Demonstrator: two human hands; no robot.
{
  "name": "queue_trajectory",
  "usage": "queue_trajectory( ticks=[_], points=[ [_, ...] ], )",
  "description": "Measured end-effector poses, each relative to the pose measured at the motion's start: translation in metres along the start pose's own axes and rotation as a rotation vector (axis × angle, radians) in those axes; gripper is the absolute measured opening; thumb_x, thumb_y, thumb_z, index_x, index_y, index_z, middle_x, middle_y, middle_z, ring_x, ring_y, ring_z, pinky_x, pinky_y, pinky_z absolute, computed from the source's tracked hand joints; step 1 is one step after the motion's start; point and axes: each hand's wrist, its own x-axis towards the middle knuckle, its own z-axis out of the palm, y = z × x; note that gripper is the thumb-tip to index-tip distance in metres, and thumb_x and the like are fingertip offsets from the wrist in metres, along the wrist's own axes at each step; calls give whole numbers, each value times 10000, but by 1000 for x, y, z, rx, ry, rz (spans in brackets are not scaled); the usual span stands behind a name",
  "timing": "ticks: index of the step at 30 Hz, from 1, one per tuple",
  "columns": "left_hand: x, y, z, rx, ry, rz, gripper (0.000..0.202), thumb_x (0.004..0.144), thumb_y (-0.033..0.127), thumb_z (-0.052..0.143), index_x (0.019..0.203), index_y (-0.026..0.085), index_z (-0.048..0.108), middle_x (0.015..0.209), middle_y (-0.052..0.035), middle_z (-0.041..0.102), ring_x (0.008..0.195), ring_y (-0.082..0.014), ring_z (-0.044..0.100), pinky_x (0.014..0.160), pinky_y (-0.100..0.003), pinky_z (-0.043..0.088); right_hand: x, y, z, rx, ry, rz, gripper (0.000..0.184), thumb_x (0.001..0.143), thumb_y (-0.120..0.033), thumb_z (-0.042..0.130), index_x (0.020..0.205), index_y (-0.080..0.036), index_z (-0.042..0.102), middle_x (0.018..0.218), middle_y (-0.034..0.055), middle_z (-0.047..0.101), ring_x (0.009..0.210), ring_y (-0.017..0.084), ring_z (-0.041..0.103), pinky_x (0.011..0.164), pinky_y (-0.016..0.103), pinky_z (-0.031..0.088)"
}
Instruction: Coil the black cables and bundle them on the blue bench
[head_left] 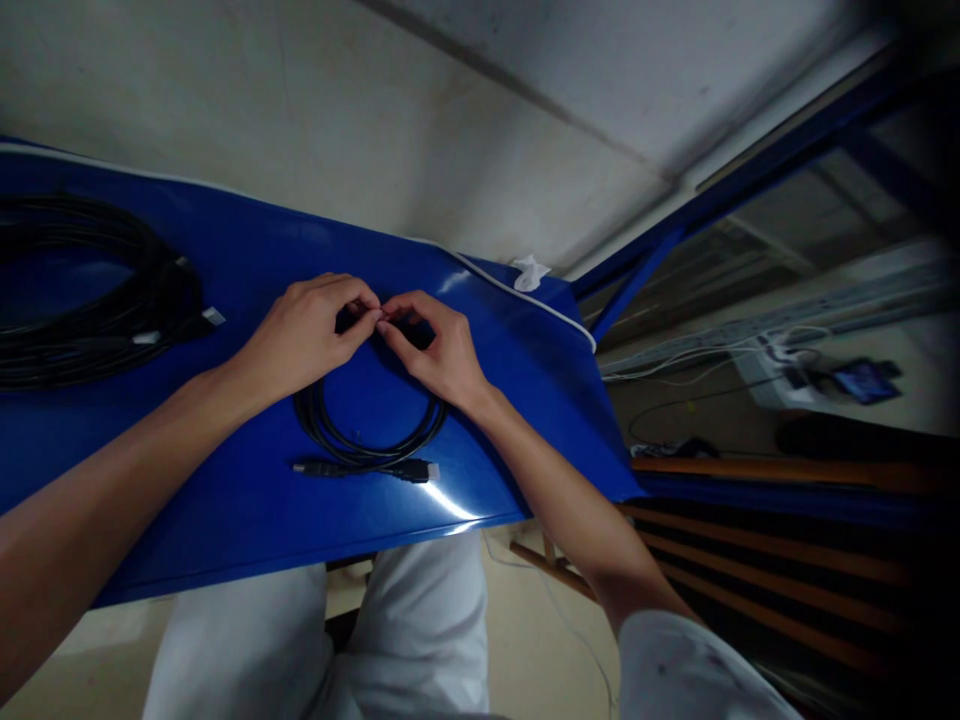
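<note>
A small black cable [367,462] lies in a ring on the blue tabletop [247,520], nearer to the near edge than the far edge. Its two plugs are on the side of the ring by the near edge, one pointing left and one pointing right. The left hand [319,320] and the right hand [439,350] meet over the top of the ring. On each hand, the thumb and finger are pinched together, and the tips of both hands touch. What is between them is too small to tell. A big pile of black cables [90,345] sits far to the left. A white cord [510,290] runs along the far edge, and crumpled white paper [530,274] lies near the far right corner.
</note>
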Motion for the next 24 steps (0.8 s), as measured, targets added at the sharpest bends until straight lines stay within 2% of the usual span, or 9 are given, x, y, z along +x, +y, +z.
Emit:
queue_trajectory(
  ticks=[6,18,24],
  points=[
    [0,-1,0,-3,22,1,156,988,354,641,980,257,763,1056,-57,827,994,-263,771,926,-385,595,1,-2,-1,-38,3,25,236,1089,-431,669,1080,-214,762,1064,66,801,1009,216,743,967,371,572],
    [-1,5,1,-62,10,-27,190,981,376,635,1007,254,779,1045,-59,825,971,-273,765,948,-406,607,-1,3,-2,-147,-50,10,243,1150,-406,548,1143,-218,702,1103,79,763,1061,225,709,980,372,560],
    [-1,9,-2,-80,-4,-62,213,978,393,619,1009,251,776,1035,-54,820,949,-259,756,920,-375,612,-2,3,-4,-183,-78,-14,205,1164,-373,527,1191,-231,672,1135,81,744,1074,224,699,980,382,571]
  ],
)
